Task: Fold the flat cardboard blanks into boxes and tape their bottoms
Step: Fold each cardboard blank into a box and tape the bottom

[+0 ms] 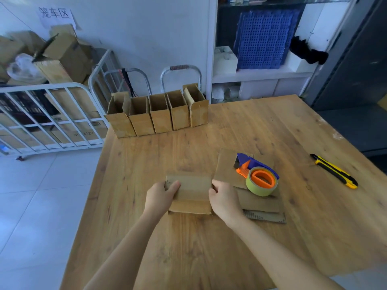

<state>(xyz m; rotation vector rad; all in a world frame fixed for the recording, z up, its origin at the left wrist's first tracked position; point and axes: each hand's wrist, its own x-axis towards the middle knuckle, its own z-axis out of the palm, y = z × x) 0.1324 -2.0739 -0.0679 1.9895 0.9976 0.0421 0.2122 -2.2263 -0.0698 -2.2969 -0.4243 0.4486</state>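
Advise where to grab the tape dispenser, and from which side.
Probably wrap the right hand, once it frees the cardboard blank, over the blue frame of the tape dispenser, coming from above and its right. It arches clear behind the yellow roll; its far-left end looks like the cutter, so avoid it.
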